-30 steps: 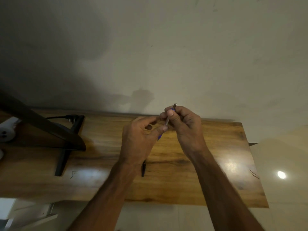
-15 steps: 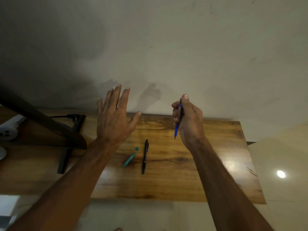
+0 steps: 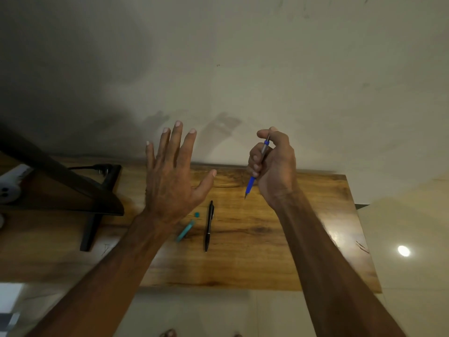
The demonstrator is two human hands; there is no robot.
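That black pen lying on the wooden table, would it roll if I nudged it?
Probably only briefly: the black pen is slim and round, but what looks like a clip should stop it. The glossy table may let it slide.

The table (image 3: 315, 215) is showing varnished wood, streaked with grain and shining glossily under the light. The blue pen (image 3: 250, 184) that the right hand (image 3: 274, 171) is gripping is looking like smooth blue plastic with a dull grey, metal-like barrel. The black pen (image 3: 209, 226) is gleaming as glossy plastic. The wall (image 3: 243, 69) is looking matt and plastered, the floor (image 3: 413, 227) is reflecting like polished tile, and the black stand (image 3: 90, 229) is appearing matt.
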